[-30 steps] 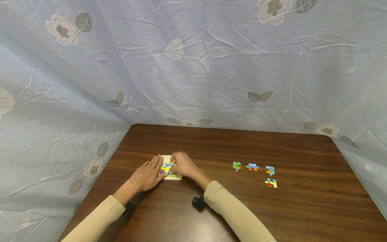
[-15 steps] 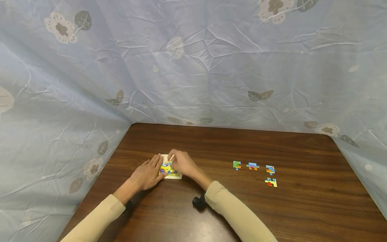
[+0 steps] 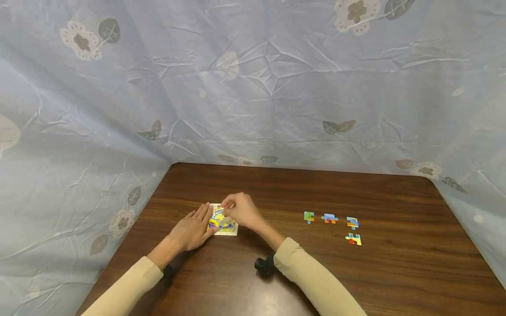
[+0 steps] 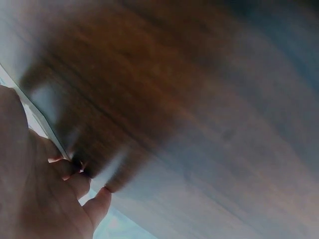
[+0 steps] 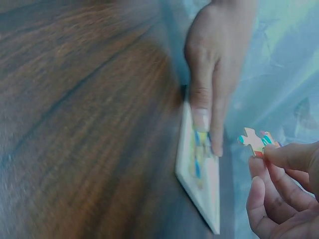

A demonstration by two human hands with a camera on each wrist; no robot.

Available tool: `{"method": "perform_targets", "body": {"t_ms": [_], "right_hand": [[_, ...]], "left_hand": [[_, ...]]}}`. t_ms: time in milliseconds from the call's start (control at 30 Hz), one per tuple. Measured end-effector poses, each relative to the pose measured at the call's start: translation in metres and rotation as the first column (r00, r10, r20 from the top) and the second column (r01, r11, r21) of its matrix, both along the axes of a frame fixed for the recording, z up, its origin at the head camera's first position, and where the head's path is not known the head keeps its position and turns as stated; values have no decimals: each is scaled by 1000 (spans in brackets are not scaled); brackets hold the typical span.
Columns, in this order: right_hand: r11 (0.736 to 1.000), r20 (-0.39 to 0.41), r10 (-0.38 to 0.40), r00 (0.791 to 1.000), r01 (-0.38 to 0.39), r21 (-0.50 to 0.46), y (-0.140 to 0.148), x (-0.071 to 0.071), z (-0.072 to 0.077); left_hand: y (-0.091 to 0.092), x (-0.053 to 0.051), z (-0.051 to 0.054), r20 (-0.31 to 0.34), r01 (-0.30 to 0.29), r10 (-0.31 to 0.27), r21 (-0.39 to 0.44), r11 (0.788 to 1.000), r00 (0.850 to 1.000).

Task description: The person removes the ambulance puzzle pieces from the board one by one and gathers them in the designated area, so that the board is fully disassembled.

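Observation:
A small puzzle board with a pale rim and a bright yellow and blue picture lies left of the table's middle. My left hand rests on its left side, fingers straight, covering part of the picture. Above the board, my right hand pinches a jigsaw piece between thumb and finger. In the right wrist view the piece is held off the board, one knob pointing out. The left wrist view shows the left fingers along the board's edge, with the picture hidden.
Right of the board, several loose jigsaw pieces lie apart on the brown wooden table, among them a green one and a yellow and red one. A flowered cloth hangs behind and to the left.
My right hand has lifted slightly from the board with the jigsaw piece, and more of the picture's lower right now shows. My left hand has stayed in place.

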State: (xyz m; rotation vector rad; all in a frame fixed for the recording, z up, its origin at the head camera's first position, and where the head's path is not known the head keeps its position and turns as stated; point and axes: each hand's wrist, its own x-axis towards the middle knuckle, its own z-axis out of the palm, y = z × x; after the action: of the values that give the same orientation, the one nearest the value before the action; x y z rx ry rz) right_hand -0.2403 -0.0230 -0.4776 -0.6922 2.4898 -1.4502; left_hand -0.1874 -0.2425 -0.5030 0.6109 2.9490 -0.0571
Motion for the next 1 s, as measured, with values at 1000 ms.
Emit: {"method": "perform_targets", "body": {"t_ms": [1000], "right_hand": [[973,118,-36,992,61,-222,97,17,47]], "left_hand": [[-1,2,-1,36,-11,9,73,997,999]]}}
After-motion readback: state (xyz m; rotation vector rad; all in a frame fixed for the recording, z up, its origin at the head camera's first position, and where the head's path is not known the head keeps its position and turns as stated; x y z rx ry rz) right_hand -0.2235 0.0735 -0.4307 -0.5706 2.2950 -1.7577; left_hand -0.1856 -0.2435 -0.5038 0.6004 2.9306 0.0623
